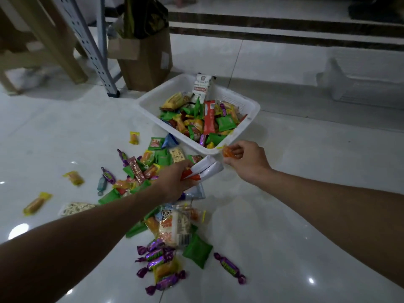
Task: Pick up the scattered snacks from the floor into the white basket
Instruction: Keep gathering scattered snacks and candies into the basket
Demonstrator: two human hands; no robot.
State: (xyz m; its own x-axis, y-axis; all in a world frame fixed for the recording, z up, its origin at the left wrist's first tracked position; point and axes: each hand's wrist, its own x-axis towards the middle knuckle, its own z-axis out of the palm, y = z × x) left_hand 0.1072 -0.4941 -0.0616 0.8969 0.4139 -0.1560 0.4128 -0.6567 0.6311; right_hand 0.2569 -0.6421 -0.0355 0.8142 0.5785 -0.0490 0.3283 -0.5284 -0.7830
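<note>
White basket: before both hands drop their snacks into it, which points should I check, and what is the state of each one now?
1. Left hand grips the white and red packets firmly: ok.
2. Right hand pinches the orange candy: ok.
3. Orange candy is above the inside of the white basket: cannot tell, as it sits right at the near corner.
4. Packets are above the basket: not ok, they are over the floor, short of the near rim.
5. Basket has room: ok, bare wall shows above the snacks.
6. Floor is finished: not ok, purple candies and many others lie there.
</note>
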